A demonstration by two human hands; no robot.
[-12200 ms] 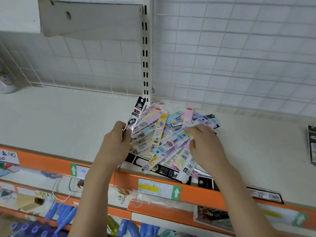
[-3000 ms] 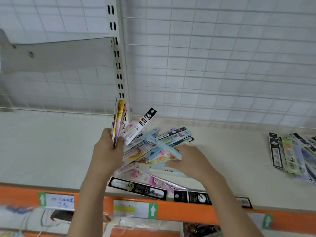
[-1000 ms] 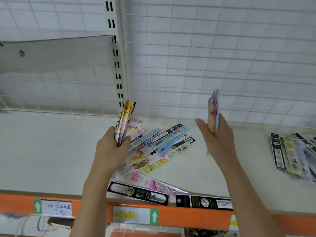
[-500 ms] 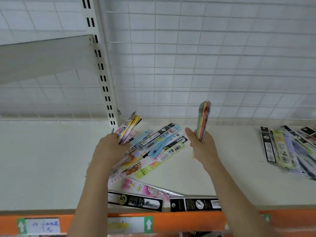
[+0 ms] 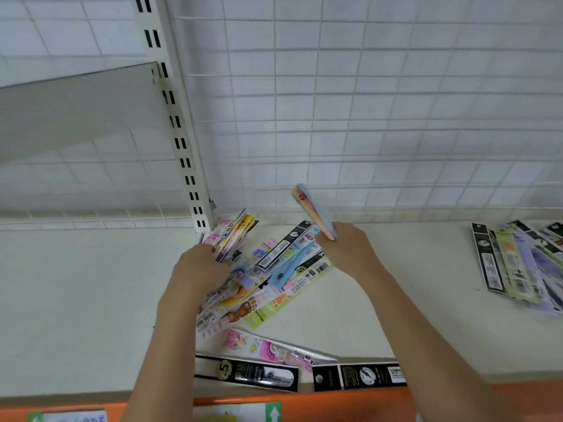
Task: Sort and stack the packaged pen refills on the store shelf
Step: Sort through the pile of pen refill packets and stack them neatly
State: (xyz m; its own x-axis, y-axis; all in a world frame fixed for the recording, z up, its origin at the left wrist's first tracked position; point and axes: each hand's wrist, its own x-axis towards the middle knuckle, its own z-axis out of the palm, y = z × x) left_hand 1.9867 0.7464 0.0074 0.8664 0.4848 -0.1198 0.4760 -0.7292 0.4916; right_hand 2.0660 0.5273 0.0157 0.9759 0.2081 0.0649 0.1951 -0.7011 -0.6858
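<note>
A loose pile of colourful refill packs [image 5: 274,278] lies fanned out on the white shelf [image 5: 76,300]. My left hand [image 5: 198,269] grips a small bundle of packs [image 5: 234,236] at the pile's left edge, low over the shelf. My right hand [image 5: 347,251] holds a thin stack of packs [image 5: 313,211] tilted up and leftwards above the pile's right side. A pink pack [image 5: 268,348] and two black packs [image 5: 246,373] [image 5: 359,376] lie by the front edge. Another spread of packs [image 5: 518,263] lies at the far right.
A slotted white upright [image 5: 179,132] stands just behind the pile. White wire mesh [image 5: 365,117] backs the shelf. A shelf bracket [image 5: 76,111] juts out at the upper left. The orange price rail [image 5: 304,403] runs along the front edge.
Both hands have come down towards the pile. The right hand's stack now tilts leftwards instead of standing upright, and the left hand's bundle has dropped against the pile.
</note>
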